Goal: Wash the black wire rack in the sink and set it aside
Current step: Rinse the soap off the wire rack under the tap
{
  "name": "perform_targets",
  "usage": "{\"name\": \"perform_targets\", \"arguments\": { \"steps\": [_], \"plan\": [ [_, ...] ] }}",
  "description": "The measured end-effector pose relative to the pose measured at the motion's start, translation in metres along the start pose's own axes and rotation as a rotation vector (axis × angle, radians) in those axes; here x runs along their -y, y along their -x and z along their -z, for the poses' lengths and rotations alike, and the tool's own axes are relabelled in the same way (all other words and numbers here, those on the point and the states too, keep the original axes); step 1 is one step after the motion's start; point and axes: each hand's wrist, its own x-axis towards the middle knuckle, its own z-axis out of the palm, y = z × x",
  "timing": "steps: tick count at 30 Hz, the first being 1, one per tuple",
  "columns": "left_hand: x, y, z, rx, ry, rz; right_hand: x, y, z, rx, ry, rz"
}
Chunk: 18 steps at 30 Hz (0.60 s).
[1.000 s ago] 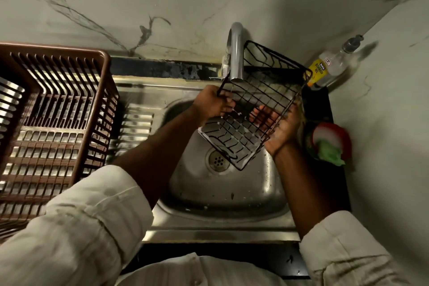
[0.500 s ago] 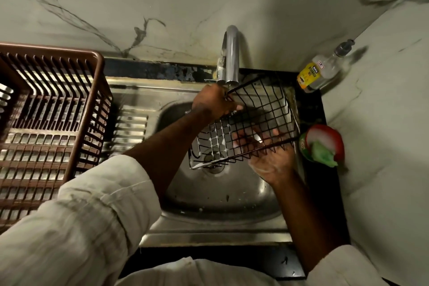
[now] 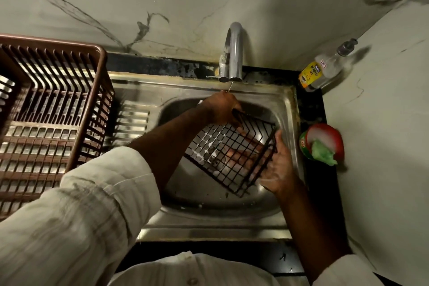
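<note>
The black wire rack (image 3: 232,153) is held low inside the steel sink (image 3: 287,109), tilted, its grid bottom facing up over the drain. My left hand (image 3: 220,107) grips its far upper corner just below the tap. My right hand (image 3: 276,167) holds the rack's right side, with fingers showing through the grid from beneath. A thin stream of water falls from the chrome tap (image 3: 234,53) onto my left hand.
A brown plastic dish basket (image 3: 46,111) stands on the drainboard at the left. A dishwash gel bottle (image 3: 322,72) lies in the back right corner. A red soap tub with a green scrub pad (image 3: 322,144) sits on the black ledge right of the sink. Marble walls close the back and right.
The rack came down from under the tap, where it stood raised, into the basin and turned flatter. Both hands went down with it, keeping their hold.
</note>
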Motion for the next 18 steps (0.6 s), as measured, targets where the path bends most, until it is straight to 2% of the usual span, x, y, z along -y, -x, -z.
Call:
{"name": "perform_targets", "arguments": {
  "steps": [3,8,11,15,18],
  "plan": [
    [0.0,0.002,-0.002,0.091,-0.109,-0.085,0.009,-0.002,0.01,-0.002,0.049,-0.024],
    [-0.008,0.001,-0.005,0.235,-0.164,-0.216,0.027,0.0,0.001,0.06,0.302,-0.146],
    [-0.013,0.0,-0.008,0.301,-0.185,-0.216,0.033,-0.002,-0.008,0.051,0.469,-0.24],
    [-0.015,-0.002,-0.017,0.295,-0.273,-0.254,0.032,0.001,-0.038,0.026,0.822,-0.267],
    [-0.01,0.0,-0.016,0.271,-0.275,-0.294,0.025,-0.002,-0.049,-0.04,0.917,-0.257]
  ]
}}
